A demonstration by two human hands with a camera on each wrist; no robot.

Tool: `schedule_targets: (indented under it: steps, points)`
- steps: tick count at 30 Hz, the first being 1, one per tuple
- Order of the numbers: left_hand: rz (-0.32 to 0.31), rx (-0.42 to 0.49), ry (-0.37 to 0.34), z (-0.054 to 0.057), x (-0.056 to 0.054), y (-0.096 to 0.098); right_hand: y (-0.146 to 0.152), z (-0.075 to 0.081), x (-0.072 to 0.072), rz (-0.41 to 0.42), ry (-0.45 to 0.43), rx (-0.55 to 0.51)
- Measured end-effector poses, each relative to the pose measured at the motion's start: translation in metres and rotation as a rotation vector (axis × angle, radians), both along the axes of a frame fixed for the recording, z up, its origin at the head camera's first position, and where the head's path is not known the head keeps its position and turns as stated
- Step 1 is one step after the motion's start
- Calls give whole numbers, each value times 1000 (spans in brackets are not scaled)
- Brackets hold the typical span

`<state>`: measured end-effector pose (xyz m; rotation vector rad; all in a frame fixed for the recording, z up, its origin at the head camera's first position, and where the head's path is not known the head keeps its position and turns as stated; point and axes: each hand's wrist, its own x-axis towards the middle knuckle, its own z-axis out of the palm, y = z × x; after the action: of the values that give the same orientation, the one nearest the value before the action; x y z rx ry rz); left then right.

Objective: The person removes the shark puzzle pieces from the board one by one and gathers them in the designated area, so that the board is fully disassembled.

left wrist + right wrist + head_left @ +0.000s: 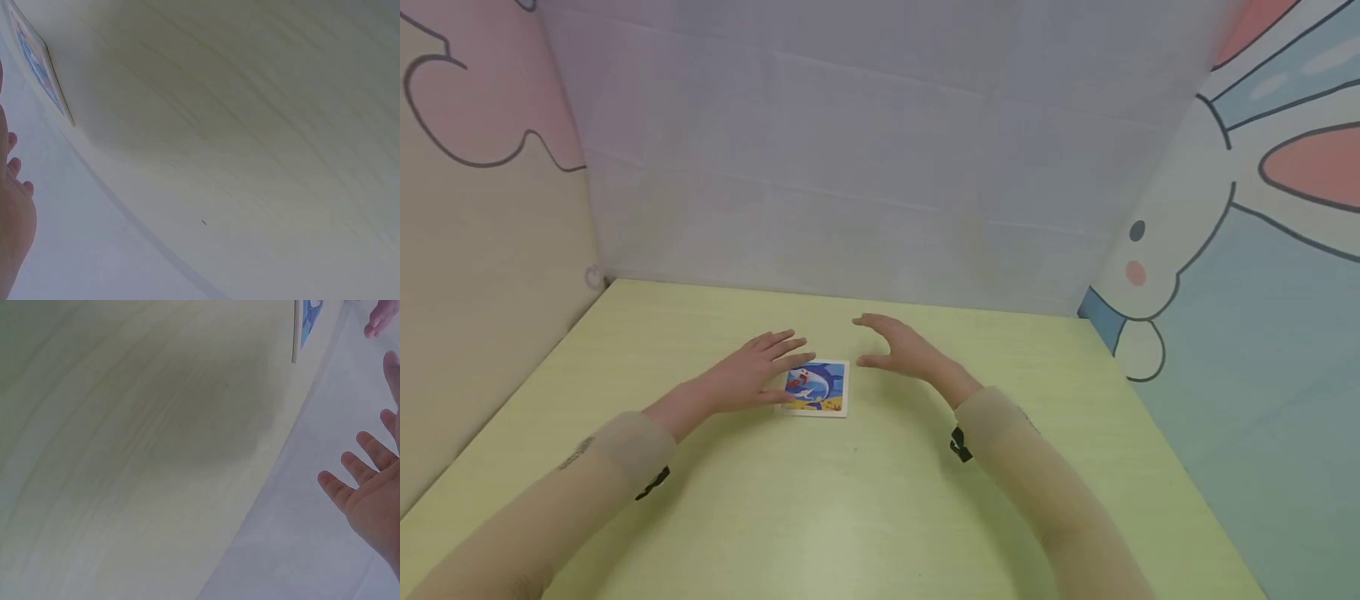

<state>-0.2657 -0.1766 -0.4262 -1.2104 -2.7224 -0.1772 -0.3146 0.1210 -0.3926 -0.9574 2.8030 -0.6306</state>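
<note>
A square picture puzzle (pixel 826 385) with a white border shows a dolphin in blue water over yellow sand; it lies flat on the table. My left hand (pixel 747 375) hovers at its left side, fingers spread, the thumb and index finger overlapping its left edge in the head view. To the right of the puzzle is my right hand (pixel 904 346), thumb and fingers apart with nothing between them. In the left wrist view the puzzle (pixel 39 62) appears edge-on at the upper left. The right wrist view has the spread right hand (pixel 375 481) with the puzzle (pixel 305 328) beyond.
The pale yellow-green table (pixel 850 508) runs up to a whitish back wall (pixel 850 167). On the left stands a panel with a pink cloud shape (pixel 467 108), and on the right one with a cartoon rabbit (pixel 1172 242). Both sleeves carry dark straps (pixel 959 445) near the wrists.
</note>
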Motion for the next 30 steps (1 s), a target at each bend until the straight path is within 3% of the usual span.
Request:
schedule_targets:
  steps: [9, 18, 24, 30]
  points:
    - [-113, -91, -83, -7, -2, 9, -20, -23, -8, 67, -145, -56]
    - [-123, -130, -178, -15, 1, 11, -29, -34, -16, 48, -186, -38]
    - [-143, -92, -203, -20, -1, 11, -28, -41, -24, 70, -148, 7]
    - [-138, -72, -218, -18, -2, 12, -30, -42, -26, 111, -110, 49]
